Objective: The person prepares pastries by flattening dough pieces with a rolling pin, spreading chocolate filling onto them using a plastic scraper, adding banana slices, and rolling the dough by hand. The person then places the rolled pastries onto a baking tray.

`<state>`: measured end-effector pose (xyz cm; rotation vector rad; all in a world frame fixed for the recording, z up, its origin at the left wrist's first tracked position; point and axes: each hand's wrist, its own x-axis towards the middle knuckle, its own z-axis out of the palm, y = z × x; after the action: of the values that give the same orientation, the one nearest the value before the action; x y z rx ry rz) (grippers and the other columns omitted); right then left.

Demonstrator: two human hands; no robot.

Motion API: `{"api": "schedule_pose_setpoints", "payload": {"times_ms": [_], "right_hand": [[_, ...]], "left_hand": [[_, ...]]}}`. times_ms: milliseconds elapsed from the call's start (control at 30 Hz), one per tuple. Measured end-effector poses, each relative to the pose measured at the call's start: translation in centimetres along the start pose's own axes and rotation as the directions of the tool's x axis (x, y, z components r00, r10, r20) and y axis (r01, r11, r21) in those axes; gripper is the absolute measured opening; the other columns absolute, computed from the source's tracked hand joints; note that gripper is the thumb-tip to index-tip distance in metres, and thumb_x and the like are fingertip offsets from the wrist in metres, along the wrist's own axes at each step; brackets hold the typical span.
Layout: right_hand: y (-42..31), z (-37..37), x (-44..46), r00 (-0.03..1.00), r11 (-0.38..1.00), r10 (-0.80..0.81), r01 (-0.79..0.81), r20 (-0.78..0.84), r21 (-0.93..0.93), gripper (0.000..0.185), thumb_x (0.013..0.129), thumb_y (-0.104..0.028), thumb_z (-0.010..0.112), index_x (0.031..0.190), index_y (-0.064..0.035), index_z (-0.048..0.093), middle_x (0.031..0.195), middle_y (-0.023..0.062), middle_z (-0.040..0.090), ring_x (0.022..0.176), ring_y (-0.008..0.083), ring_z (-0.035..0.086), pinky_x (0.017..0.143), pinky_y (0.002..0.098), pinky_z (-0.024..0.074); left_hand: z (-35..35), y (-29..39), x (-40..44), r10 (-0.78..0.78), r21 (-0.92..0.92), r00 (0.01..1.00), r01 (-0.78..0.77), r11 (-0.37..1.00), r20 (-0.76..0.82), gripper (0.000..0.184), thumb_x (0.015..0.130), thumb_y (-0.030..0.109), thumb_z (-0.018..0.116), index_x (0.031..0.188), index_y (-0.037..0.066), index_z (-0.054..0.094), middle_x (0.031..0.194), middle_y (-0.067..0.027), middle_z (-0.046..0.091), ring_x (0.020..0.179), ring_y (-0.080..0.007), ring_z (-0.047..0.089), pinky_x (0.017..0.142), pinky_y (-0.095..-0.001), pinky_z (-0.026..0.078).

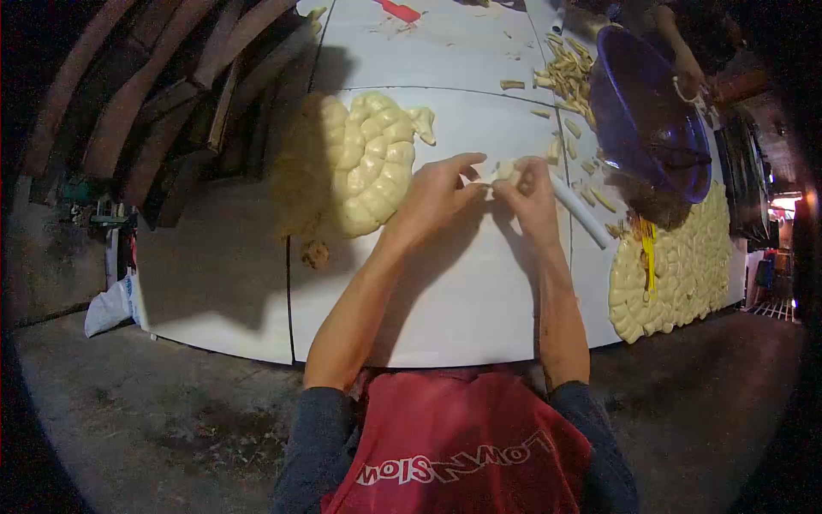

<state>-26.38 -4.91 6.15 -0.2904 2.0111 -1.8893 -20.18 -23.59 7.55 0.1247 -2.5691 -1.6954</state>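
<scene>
Both of my hands meet over the white tiled table (pixel 445 300). A small piece of pale dough (pixel 507 171) is between them. My right hand (pixel 533 201) pinches it from the right, fingers bent. My left hand (pixel 445 188) has its thumb and forefinger at the dough's left end. Just right of my right hand lies a pale pipe-like roller (pixel 580 212). Left of my left hand sits a slab of joined dough lumps (pixel 372 163), with a small separate scrap (pixel 422 125) at its upper right edge.
A purple basin (pixel 655 120) stands at the right, beside banana-like strips (pixel 569 73). Below it spreads another dough slab (pixel 672 274) with a yellow object (pixel 648 257). A co-worker's arm (pixel 676 43) reaches over the basin. Wooden racks (pixel 171 94) stand at left; a red tool (pixel 399 10) lies far back.
</scene>
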Motion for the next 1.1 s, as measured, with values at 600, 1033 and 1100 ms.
{"api": "schedule_pose_setpoints", "payload": {"times_ms": [600, 1033, 1100], "right_hand": [[1.5, -0.3, -1.4, 0.98, 0.979, 0.17, -0.179, 0.105, 0.093, 0.041, 0.096, -0.019, 0.072, 0.127, 0.0027, 0.059, 0.102, 0.011, 0.067, 0.088, 0.0138, 0.067, 0.076, 0.0268, 0.0577], [2.0, -1.9, -1.0, 0.989, 0.995, 0.094, -0.09, 0.111, -0.04, 0.025, 0.086, -0.012, 0.07, 0.105, 0.0044, 0.069, 0.085, 0.007, 0.068, 0.079, 0.0107, 0.065, 0.067, 0.0253, 0.0523], [1.2, -1.5, -1.0, 0.993, 0.991, 0.105, -0.1, 0.058, -0.087, 0.023, 0.083, -0.013, 0.072, 0.101, 0.0018, 0.07, 0.082, 0.0069, 0.068, 0.074, 0.0117, 0.064, 0.064, 0.0263, 0.0517]], "left_hand": [[3.7, -1.7, -0.8, 0.2, 0.402, 0.965, -0.252, 0.88, 0.167, 0.067, 0.087, 0.024, 0.075, 0.146, 0.006, 0.049, 0.106, -0.0149, 0.071, 0.109, -0.0337, 0.064, 0.114, -0.0613, 0.031], [4.8, -1.9, -0.7, 0.299, 0.435, 0.954, -0.281, 0.856, 0.029, 0.025, 0.087, 0.019, 0.072, 0.109, 0.007, 0.073, 0.08, -0.0104, 0.069, 0.092, -0.0319, 0.066, 0.109, -0.0634, 0.034], [4.0, 0.1, -1.0, 0.314, 0.442, 0.948, -0.304, 0.844, 0.054, 0.016, 0.085, 0.016, 0.071, 0.099, 0.009, 0.075, 0.08, -0.0086, 0.069, 0.094, -0.03, 0.066, 0.111, -0.0622, 0.033]]}}
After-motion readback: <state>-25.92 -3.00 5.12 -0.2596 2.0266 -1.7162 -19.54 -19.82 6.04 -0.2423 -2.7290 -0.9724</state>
